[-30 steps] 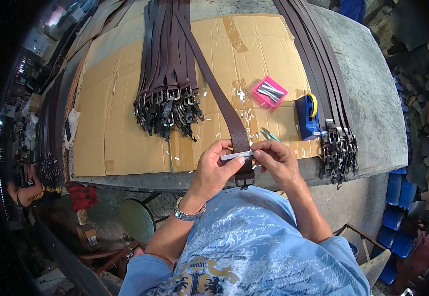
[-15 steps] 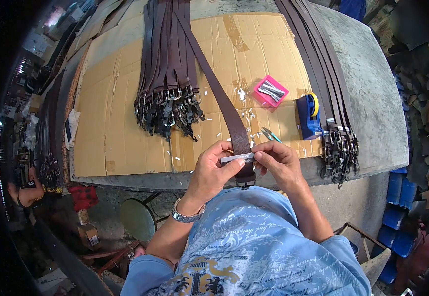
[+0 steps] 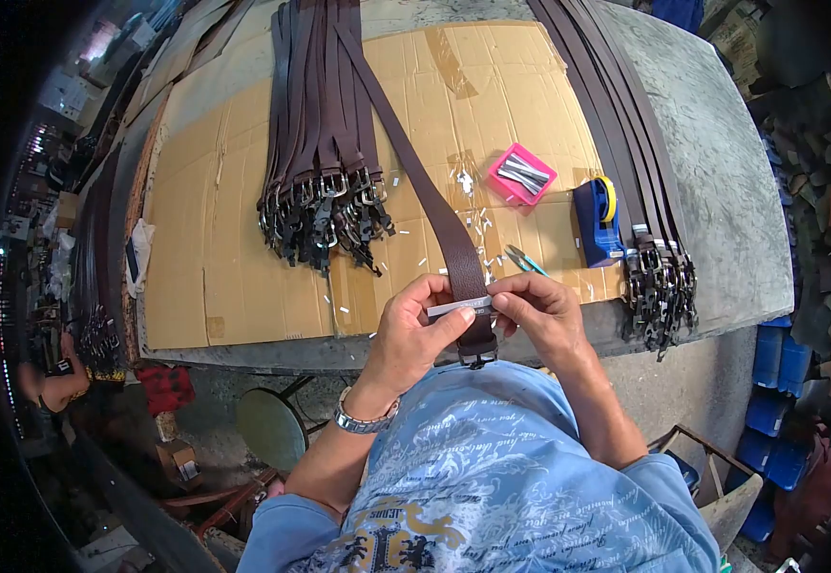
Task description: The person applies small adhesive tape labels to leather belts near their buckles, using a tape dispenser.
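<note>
A dark brown leather belt (image 3: 453, 237) runs down the table toward me, its buckle end (image 3: 477, 355) just past the table's front edge, by my shirt. Across the belt lies a narrow pale label strip (image 3: 446, 308) with small lettering, part of it under my thumb. My left hand (image 3: 419, 320) pinches the strip against the belt from the left, thumb on top. On the other side, my right hand (image 3: 544, 320) has thumb and forefinger closed at the strip's right end and the belt's edge. The fingers behind the belt are partly hidden.
Buckled belts (image 3: 325, 143) lie in a bundle on the cardboard (image 3: 215, 210), and more belts (image 3: 616, 124) hang at right. A pink box (image 3: 503, 188) of strips, small cutters (image 3: 527, 260), a blue tape dispenser (image 3: 595, 229) and white scraps are nearby. Another person's arm (image 3: 64, 382) shows far left.
Both hands keep the same pinch on the label strip and belt. The view has shifted very slightly; nothing else visibly differs.
</note>
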Demonstrator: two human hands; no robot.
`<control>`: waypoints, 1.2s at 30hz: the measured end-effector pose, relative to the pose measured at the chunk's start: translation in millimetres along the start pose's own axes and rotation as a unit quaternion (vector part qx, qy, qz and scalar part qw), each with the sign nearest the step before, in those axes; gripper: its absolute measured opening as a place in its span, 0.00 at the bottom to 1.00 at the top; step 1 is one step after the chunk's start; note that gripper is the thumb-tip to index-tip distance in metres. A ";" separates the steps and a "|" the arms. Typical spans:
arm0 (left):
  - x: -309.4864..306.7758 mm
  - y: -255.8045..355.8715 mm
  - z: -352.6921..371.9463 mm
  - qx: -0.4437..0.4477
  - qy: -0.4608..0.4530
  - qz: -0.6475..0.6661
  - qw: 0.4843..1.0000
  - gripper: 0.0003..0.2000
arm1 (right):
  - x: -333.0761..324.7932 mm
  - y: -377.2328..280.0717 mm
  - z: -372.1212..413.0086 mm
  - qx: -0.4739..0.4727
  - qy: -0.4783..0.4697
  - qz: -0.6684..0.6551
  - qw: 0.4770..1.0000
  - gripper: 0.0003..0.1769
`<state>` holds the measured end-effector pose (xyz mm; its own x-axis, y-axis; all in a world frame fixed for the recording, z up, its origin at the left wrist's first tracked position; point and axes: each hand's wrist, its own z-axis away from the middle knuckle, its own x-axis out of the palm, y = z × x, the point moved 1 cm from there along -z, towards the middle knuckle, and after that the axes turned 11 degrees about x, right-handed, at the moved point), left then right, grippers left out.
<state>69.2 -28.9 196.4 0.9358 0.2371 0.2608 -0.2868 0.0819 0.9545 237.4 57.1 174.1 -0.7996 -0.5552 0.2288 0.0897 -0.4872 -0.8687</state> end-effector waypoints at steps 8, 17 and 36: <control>0.3 -12.1 -1.0 0.046 0.060 0.031 0.997 0.11 | 4.6 -6.4 5.3 -0.165 0.155 0.223 0.948 0.07; 4.3 -9.4 -4.5 0.093 0.015 -0.045 0.995 0.09 | 12.5 -12.5 9.0 -0.137 0.125 0.234 0.954 0.05; 3.4 -10.5 -16.9 0.080 -0.008 -0.053 0.995 0.08 | 2.2 -8.5 -5.9 0.019 0.028 0.165 0.986 0.11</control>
<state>72.0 -12.6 184.9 0.9623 0.2206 0.1592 -0.1520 -0.0490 0.9872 231.3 64.1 179.4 -0.7543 -0.6505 -0.0891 0.3719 -0.3116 -0.8744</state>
